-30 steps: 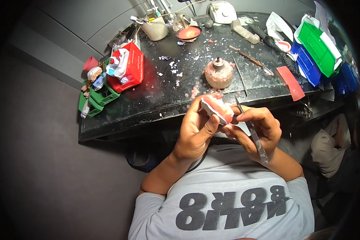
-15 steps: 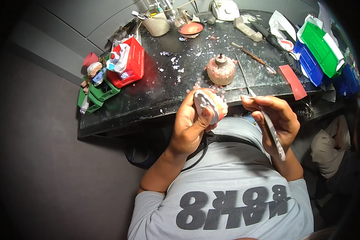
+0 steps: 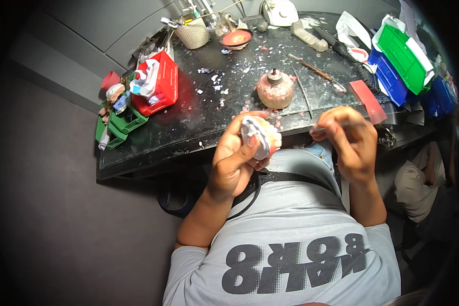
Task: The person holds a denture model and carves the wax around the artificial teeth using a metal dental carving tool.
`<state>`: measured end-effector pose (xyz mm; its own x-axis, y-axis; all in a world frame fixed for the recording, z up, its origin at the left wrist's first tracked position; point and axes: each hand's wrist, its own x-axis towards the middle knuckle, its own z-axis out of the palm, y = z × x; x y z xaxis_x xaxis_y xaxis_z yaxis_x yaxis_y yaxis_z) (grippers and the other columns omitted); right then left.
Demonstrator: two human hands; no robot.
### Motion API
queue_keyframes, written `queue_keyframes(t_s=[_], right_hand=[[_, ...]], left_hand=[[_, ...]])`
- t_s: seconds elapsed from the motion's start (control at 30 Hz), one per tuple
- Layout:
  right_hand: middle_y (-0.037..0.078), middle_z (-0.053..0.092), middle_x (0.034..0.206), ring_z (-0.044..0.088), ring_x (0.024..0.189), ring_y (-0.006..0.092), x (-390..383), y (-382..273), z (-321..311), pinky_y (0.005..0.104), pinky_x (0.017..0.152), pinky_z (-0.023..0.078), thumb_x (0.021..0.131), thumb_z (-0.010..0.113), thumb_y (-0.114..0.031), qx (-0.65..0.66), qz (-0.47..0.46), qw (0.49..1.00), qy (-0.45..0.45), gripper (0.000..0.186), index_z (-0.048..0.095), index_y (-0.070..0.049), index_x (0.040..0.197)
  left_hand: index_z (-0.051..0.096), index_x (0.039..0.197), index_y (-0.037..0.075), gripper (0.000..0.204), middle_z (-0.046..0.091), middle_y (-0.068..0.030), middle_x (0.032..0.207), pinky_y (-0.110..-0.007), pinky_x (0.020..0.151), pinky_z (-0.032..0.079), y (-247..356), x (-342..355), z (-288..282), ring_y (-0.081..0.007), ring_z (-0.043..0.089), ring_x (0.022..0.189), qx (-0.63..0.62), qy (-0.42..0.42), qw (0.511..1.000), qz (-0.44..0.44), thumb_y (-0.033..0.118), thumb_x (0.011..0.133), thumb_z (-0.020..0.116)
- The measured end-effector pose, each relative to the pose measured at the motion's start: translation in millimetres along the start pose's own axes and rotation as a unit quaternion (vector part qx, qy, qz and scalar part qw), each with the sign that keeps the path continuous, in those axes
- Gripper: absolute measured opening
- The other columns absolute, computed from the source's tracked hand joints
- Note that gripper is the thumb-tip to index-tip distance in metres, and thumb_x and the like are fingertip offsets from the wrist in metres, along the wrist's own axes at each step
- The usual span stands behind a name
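Note:
My left hand [image 3: 232, 171] is closed around a dental cast [image 3: 256, 136] with a whitish-grey base, pale teeth and pink wax, held just off the bench's near edge. The thumb presses on the base. To its right, my right hand [image 3: 353, 148] is raised with its fingers pinched on a slim metal dental tool [image 3: 356, 124], which is smeared by motion. The tool and the cast are apart. Beyond the hands, on the bench, stands a wax-spattered spirit burner [image 3: 275, 93]. Beside it lie a thin metal instrument [image 3: 303, 89] and a brown-handled wax knife [image 3: 316, 70].
On the black bench [image 3: 188, 127] are scattered scraps. Red [image 3: 167, 84] and green bins [image 3: 130, 122] stand at left, blue [image 3: 390, 76] and green ones [image 3: 403, 58] at right. A pink wax sheet [image 3: 368, 102] overhangs the front edge. A dish of pink wax [image 3: 236, 37] sits behind.
My right hand has turned, swinging the metal tool from a downward slant to nearly level. My left hand keeps hold of the cast, and the view has shifted slightly.

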<state>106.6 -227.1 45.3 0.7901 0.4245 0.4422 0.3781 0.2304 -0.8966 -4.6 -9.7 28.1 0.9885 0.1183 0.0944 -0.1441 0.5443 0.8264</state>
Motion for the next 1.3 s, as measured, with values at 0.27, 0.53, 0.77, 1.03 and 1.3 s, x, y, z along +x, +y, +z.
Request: queue_keyframes(t_s=[0.27,0.53,0.77,1.03,1.3], right_hand=[[0.030,0.061,0.068,0.064,0.067,0.0454,68,18,-25,0.0520,0.069,0.051,0.105,0.062,-0.034,-0.504,0.099,0.845,-0.148,0.050,0.067,0.006,0.077],[0.022,0.075,0.090,0.071,0.089,0.0433,137,53,-45,0.0520,0.077,0.054,0.089,0.083,-0.025,-0.615,0.057,0.779,-0.106,0.026,0.074,-0.001,0.089],[0.025,0.071,0.106,0.070,0.102,0.0444,160,76,-44,0.0522,0.088,0.056,0.084,0.082,-0.009,-0.575,0.002,0.818,-0.024,0.022,0.072,0.001,0.101],[0.021,0.066,0.107,0.066,0.107,0.0428,177,97,-52,0.0474,0.091,0.053,0.081,0.070,0.010,-0.553,-0.024,0.828,-0.092,0.025,0.070,0.001,0.104],[0.019,0.069,0.094,0.068,0.093,0.0385,173,93,-57,0.0434,0.082,0.053,0.077,0.070,0.016,-0.430,0.034,0.896,-0.104,0.028,0.070,0.003,0.102]], left_hand=[[0.041,0.151,0.000,0.062,0.067,-0.0168,0.112,-0.033,0.069,0.050,-1,7,-19,-0.0256,0.066,0.084,0.026,0.006,0.999,0.028,0.029,0.103,0.067],[0.045,0.149,0.001,0.051,0.065,-0.0234,0.128,-0.038,0.073,0.054,23,30,-46,-0.0282,0.068,0.090,-0.008,0.011,0.997,0.078,0.028,0.108,0.059],[0.057,0.136,-0.011,0.060,0.051,-0.0416,0.145,-0.036,0.068,0.046,93,110,-98,-0.0259,0.060,0.076,-0.031,0.004,0.997,0.068,0.035,0.099,0.056],[0.059,0.137,-0.011,0.057,0.067,-0.0068,0.078,-0.037,0.067,0.049,102,166,-89,-0.0263,0.061,0.071,-0.001,-0.057,0.998,-0.001,0.030,0.098,0.058],[0.063,0.133,-0.010,0.051,0.071,-0.0067,0.086,-0.033,0.064,0.051,96,143,-72,-0.0179,0.063,0.069,0.067,-0.077,0.995,0.012,0.028,0.099,0.057]])
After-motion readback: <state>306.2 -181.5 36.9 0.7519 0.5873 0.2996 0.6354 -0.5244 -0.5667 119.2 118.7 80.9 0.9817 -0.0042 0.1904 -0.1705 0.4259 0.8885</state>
